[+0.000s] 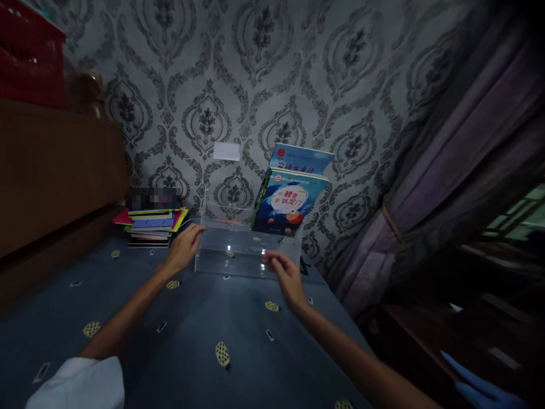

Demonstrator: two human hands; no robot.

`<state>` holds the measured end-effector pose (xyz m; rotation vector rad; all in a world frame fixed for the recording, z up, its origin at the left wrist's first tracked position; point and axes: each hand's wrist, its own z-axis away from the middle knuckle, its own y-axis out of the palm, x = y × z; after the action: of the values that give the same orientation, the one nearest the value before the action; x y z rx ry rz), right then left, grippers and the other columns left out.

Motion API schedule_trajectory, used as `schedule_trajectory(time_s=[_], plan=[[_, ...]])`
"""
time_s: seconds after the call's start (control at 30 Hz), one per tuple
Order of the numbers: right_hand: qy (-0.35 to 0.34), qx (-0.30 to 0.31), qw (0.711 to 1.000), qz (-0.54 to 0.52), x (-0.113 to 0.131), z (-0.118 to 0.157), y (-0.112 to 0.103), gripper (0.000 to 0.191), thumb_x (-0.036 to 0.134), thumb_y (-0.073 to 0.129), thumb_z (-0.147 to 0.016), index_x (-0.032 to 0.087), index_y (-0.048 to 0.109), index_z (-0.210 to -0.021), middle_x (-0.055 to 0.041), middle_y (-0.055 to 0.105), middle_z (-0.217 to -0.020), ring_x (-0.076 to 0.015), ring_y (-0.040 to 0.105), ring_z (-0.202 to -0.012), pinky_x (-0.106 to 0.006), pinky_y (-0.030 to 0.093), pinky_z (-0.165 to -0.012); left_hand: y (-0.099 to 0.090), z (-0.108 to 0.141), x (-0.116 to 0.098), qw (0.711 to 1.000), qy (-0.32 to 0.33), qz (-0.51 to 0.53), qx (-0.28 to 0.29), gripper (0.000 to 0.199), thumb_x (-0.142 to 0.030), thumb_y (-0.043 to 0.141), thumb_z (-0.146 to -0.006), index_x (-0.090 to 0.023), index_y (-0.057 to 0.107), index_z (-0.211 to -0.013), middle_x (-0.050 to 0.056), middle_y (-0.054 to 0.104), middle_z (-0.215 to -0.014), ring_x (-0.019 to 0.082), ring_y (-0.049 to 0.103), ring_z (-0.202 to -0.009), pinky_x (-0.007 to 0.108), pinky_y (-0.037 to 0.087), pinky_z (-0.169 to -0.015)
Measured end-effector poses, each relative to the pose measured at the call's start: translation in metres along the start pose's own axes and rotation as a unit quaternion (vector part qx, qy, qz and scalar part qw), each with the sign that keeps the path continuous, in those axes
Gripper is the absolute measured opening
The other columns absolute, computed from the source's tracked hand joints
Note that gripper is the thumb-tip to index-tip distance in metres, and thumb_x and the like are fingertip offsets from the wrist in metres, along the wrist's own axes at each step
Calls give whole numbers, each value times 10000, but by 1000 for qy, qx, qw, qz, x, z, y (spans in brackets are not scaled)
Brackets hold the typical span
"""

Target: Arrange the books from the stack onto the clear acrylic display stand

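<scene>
Grey damask wallpaper [264, 68] rises behind a blue pineapple-print cloth [187, 346], with a tied purple curtain [409, 193] at the right and a wooden panel [55, 176] at the left. A clear rack [217, 261] stands on the cloth by the wall, between the person's two hands. The left hand [184, 248] has its fingertips gathered at the rack's left side; whether they pinch it, I cannot tell. The right hand [290, 279], fingers loosely curled, is before the rack's right front; blur hides whether it touches. Picture books [281, 213] lean in the rack's right half, the front cover partly hiding the one behind. Left of the rack sits a book stack [151, 227], its top blurred out. Above hangs a small white rectangle [227, 151], on wall or rack, I can't make out. A red container [32, 62] is cut off top left.
</scene>
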<state>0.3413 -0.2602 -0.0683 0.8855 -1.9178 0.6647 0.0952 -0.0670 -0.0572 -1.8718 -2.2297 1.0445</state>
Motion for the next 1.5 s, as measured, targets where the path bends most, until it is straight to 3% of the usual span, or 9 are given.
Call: schedule_trajectory(time_s=[0.13, 0.3, 0.43, 0.6, 0.83, 1.0, 1.2, 1.33, 1.5], plan=[[88, 153, 983, -57, -17, 62, 59, 387, 565, 646, -834, 205, 729, -950, -74, 752, -844, -229, 707, -789, -344, 558, -686, -15, 21, 17, 999, -40, -31, -3, 300, -165, 371, -953, -194, 657, -1043, 67, 680, -997, 207, 641, -971, 349, 508, -918], [115, 257, 956, -79, -25, 102, 111, 403, 571, 570, -900, 204, 722, -970, -83, 751, -864, -219, 712, -797, -341, 559, -702, -29, 25, 40, 981, -140, -133, 23, 314, -155, 371, -933, -210, 664, -1030, 74, 686, -1043, 228, 619, -1056, 367, 483, -972], [79, 280, 956, -44, -29, 110, 119, 373, 531, 534, -931, 213, 724, -968, -74, 745, -863, -221, 707, -801, -373, 565, -775, -50, 9, 77, 947, -198, -252, 22, 350, -140, 363, -917, -189, 657, -1100, 110, 666, -1123, 271, 572, -1143, 423, 439, -1036], [60, 291, 955, -20, -28, 111, 116, 351, 471, 486, -965, 213, 722, -1003, -76, 744, -872, -218, 707, -809, -367, 555, -788, -71, -30, 122, 901, -221, -370, 54, 436, -227, 358, -961, -83, 554, -1323, 204, 510, -1435, 331, 420, -1369, 463, 335, -1127], [83, 289, 954, -22, -27, 112, 117, 358, 456, 470, -968, 202, 722, -975, -94, 746, -901, -223, 704, -828, -360, 547, -776, -52, -77, 157, 887, -208, -391, 133, 619, -421, 355, -991, -45, 396, -1481, 216, 353, -1585, 348, 246, -1502, 574, 220, -1181], [88, 292, 952, -28, -25, 110, 115, 358, 447, 468, -971, 201, 728, -985, -94, 749, -889, -225, 707, -824, -358, 545, -773, -45, -86, 163, 878, -229, -374, 190, 603, -488, 330, -997, -112, 443, -1455, 212, 421, -1547, 339, 350, -1458, 609, 264, -1147], [83, 295, 952, -25, -25, 110, 115, 328, 411, 477, -963, 208, 735, -971, -80, 744, -888, -217, 700, -822, -355, 544, -772, -65, -70, 150, 880, -193, -385, 201, 468, -486, 405, -983, -192, 553, -1315, 173, 553, -1439, 339, 477, -1342, 588, 345, -1085], [75, 299, 951, -16, -25, 110, 115, 322, 384, 477, -961, 215, 749, -998, -69, 741, -872, -211, 693, -809, -344, 542, -760, -77, -62, 135, 865, -142, -425, 224, 443, -473, 482, -957, -158, 572, -1257, 190, 614, -1320, 348, 530, -1247, 514, 407, -1022], [74, 298, 952, -11, -25, 110, 115, 311, 355, 477, -960, 202, 743, -1011, -71, 739, -878, -211, 694, -825, -349, 542, -781, -64, -67, 119, 844, -138, -472, 214, 489, -417, 479, -959, -106, 525, -1334, 242, 588, -1310, 394, 515, -1230, 521, 441, -958]])
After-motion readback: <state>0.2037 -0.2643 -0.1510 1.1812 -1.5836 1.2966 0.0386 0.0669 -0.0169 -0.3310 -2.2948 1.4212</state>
